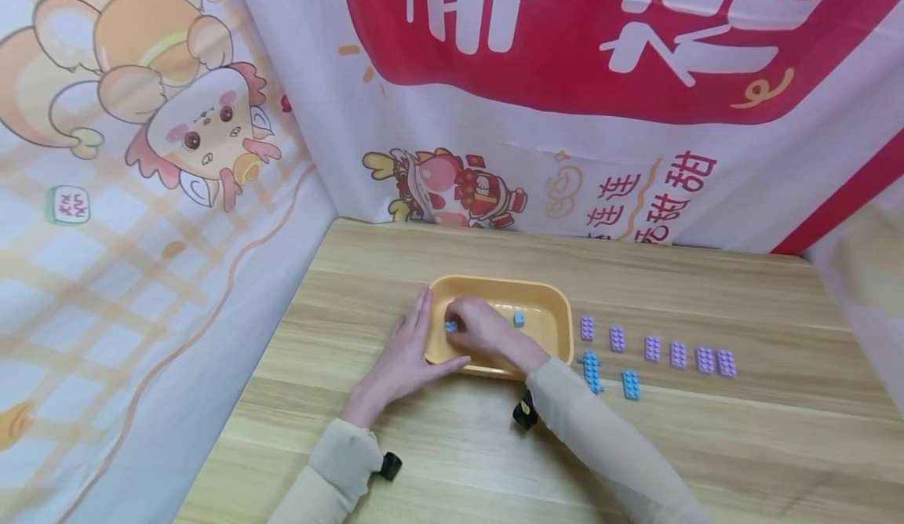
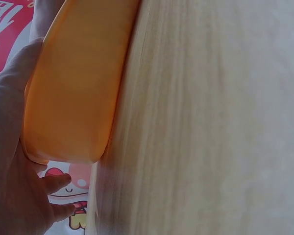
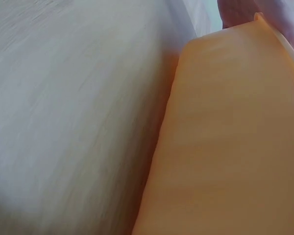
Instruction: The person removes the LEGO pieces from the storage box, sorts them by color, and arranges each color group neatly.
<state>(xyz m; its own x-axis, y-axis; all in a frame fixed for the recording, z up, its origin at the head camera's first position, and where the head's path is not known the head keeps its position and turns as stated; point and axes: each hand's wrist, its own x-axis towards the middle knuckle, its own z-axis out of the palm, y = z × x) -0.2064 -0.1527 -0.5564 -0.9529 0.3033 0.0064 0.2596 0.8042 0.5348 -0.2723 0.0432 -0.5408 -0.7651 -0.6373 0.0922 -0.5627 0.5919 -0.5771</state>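
A yellow-orange plastic tray (image 1: 558, 296) lies on the wooden table. My left hand (image 1: 402, 351) rests against its left end, straight fingers along the outer side and the thumb over the near rim; the left wrist view shows this hand (image 2: 19, 196) beside the tray wall. My right hand (image 1: 483, 326) reaches inside, its curled fingers pinching a small blue building brick (image 1: 450, 326) near the left end. Another small blue brick (image 1: 519, 318) stands in the tray to the right of that hand. In the right wrist view the tray wall (image 3: 225, 132) hides the right fingers.
Right of the tray, several purple bricks (image 1: 653, 349) form a spaced row. In front of them lie a blue brick (image 1: 631, 385) and a blue piece with pins at its corners (image 1: 592, 372). Printed cloth (image 1: 318, 116) hangs behind the wooden table (image 1: 452, 445) and along its left.
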